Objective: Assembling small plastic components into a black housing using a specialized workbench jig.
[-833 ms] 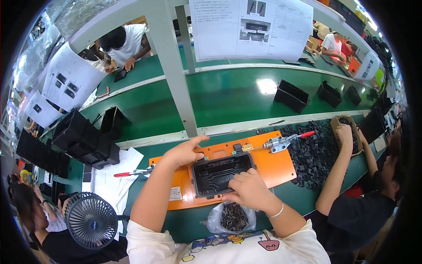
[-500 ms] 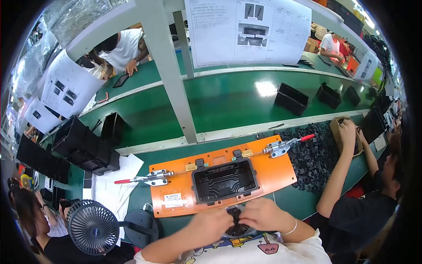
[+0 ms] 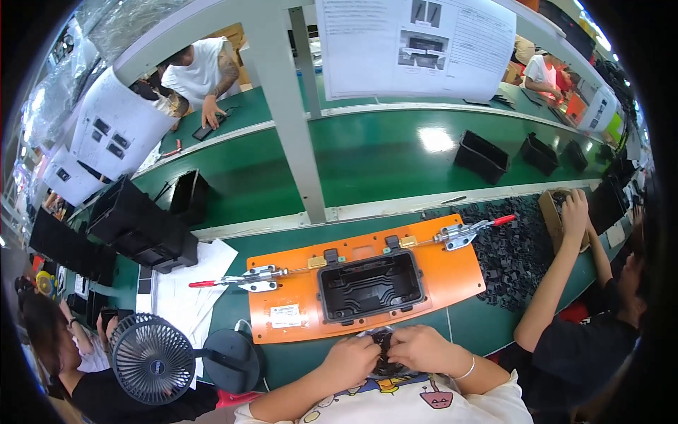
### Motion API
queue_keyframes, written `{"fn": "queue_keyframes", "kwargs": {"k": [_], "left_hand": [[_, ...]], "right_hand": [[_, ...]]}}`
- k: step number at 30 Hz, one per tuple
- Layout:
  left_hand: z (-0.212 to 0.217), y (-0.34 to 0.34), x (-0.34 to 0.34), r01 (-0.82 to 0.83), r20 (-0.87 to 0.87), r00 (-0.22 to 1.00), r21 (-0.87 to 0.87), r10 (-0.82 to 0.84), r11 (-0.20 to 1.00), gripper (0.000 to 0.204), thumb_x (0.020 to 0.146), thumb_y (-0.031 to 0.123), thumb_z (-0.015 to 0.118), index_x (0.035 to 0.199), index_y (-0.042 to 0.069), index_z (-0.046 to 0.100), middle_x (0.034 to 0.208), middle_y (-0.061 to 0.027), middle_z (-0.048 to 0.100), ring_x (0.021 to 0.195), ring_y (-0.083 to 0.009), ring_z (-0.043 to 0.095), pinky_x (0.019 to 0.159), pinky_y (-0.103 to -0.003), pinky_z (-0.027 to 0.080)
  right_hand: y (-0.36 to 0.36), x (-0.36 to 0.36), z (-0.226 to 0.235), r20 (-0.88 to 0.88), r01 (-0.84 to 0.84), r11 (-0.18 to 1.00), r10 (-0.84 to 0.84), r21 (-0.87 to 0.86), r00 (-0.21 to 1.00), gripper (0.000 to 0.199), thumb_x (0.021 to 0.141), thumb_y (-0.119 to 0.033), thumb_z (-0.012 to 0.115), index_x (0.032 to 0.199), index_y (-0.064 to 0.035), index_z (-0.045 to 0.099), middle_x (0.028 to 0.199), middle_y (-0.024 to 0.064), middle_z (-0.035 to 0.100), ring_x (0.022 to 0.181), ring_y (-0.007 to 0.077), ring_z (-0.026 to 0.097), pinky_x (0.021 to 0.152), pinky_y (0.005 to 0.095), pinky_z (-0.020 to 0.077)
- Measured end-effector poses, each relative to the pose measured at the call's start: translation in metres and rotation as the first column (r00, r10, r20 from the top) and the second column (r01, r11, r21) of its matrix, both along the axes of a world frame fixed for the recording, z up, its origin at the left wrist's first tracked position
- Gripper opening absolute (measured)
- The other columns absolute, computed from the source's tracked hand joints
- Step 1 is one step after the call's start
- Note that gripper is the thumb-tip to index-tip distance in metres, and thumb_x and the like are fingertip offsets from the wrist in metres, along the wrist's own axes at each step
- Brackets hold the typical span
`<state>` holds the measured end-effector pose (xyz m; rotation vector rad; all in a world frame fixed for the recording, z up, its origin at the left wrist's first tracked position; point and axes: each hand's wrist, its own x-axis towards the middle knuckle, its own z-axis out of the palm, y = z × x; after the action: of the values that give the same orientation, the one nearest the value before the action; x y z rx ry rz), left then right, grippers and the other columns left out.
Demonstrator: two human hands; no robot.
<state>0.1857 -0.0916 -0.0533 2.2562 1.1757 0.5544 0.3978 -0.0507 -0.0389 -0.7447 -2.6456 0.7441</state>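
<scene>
Just in front of my body, a clear plastic bag (image 3: 385, 365) of small dark parts lies between my hands. My left hand (image 3: 351, 362) has its fingers closed on the bag's left rim. My right hand (image 3: 426, 350), with a bracelet at the wrist, curls its fingers over the right side of the opening; what its fingertips pinch is hidden. Beyond them sits an orange fixture plate (image 3: 452, 272) with a black open plastic housing (image 3: 371, 290) in its middle. A red-handled toggle clamp (image 3: 258, 278) is on the left, another toggle clamp (image 3: 459, 234) on the right.
A desk fan (image 3: 154, 360) stands at left by papers (image 3: 187, 283) and stacked black housings (image 3: 138, 226). Right of the plate lies a heap of small black parts (image 3: 512, 254), where a co-worker's arm (image 3: 558, 283) reaches into a cardboard box (image 3: 551, 212). A white post (image 3: 296, 141) rises behind.
The view has shifted slightly, so the bench appears farther right. My hands stay at the bag, with my left fingers now closer in on its rim. The person across has moved a hand over a dark panel.
</scene>
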Motion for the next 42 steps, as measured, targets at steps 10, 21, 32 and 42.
{"fn": "queue_keyframes", "kwargs": {"k": [10, 21, 32, 42], "left_hand": [[0.051, 0.005, -0.023, -0.099, 0.377, 0.915, -0.131, 0.142, 0.986, 0.014, 0.077, 0.001, 0.068, 0.091, 0.002, 0.064, 0.083, -0.0127, 0.066, 0.074, -0.0283, 0.065, 0.067, -0.034, 0.053], [0.063, 0.061, -0.075, -0.558, 0.294, 0.826, 0.309, 0.481, 0.77, 0.011, 0.076, -0.003, 0.069, 0.085, 0.002, 0.064, 0.082, -0.0103, 0.068, 0.076, -0.024, 0.067, 0.066, -0.03, 0.052], [0.037, 0.1, -0.072, -0.455, 0.13, 0.885, 0.441, 0.447, 0.774, 0.018, 0.074, 0.0, 0.066, 0.091, 0.004, 0.065, 0.105, -0.0089, 0.064, 0.099, -0.0286, 0.058, 0.086, -0.041, 0.039], [0.06, 0.142, 0.01, -0.268, -0.066, 0.943, 0.432, 0.327, 0.861, 0.057, 0.076, 0.024, 0.073, 0.12, -0.005, 0.051, 0.111, -0.02, 0.06, 0.107, -0.0356, 0.056, 0.094, -0.045, 0.039]], "right_hand": [[0.125, 0.005, 0.047, -0.477, 0.542, 0.83, -0.532, -0.131, 0.7, 0.008, 0.071, -0.004, 0.073, 0.076, -0.0034, 0.067, 0.077, 0.009, 0.059, 0.073, 0.0261, 0.058, 0.065, 0.0357, 0.0471], [0.1, 0.006, 0.046, -0.252, 0.543, 0.766, -0.482, 0.344, 0.839, 0.04, 0.074, -0.009, 0.073, 0.113, -0.004, 0.062, 0.112, 0.0125, 0.059, 0.102, 0.0311, 0.055, 0.088, 0.0393, 0.0415], [0.06, 0.096, 0.014, -0.378, 0.849, 0.525, -0.799, -0.056, 0.468, 0.056, 0.073, -0.002, 0.071, 0.125, -0.0021, 0.053, 0.112, 0.0143, 0.061, 0.1, 0.0252, 0.059, 0.085, 0.0349, 0.0463], [0.116, 0.166, -0.004, -0.44, 0.321, 0.343, -0.843, -0.883, -0.31, 0.049, 0.091, -0.021, 0.061, 0.133, -0.0022, 0.045, 0.123, 0.0159, 0.054, 0.112, 0.0271, 0.054, 0.092, 0.0396, 0.0453]]}}
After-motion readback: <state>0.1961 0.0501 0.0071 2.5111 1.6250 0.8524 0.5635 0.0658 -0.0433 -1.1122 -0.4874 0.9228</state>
